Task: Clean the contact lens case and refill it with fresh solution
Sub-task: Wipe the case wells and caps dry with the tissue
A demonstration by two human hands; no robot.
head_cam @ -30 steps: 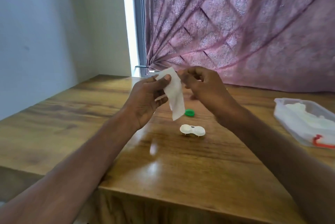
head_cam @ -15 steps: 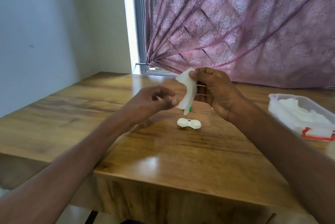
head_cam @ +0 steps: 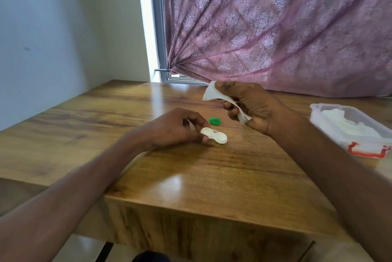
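The white two-well contact lens case lies on the wooden table, tilted slightly. My left hand pinches its left end with thumb and fingers. A green round cap sits on the table just behind the case. My right hand is raised above the table to the right and holds a white strip of tissue between curled fingers and thumb. The tissue's lower end sticks out under the palm.
A clear plastic box with a red latch and white tissues inside stands at the right edge of the table. A pink curtain hangs behind the table, and a white wall is on the left. The table's front edge is close to me.
My left hand let go of the tissue, dropped to the table and took hold of the lens case. My right hand kept the tissue and drew it a little to the right.
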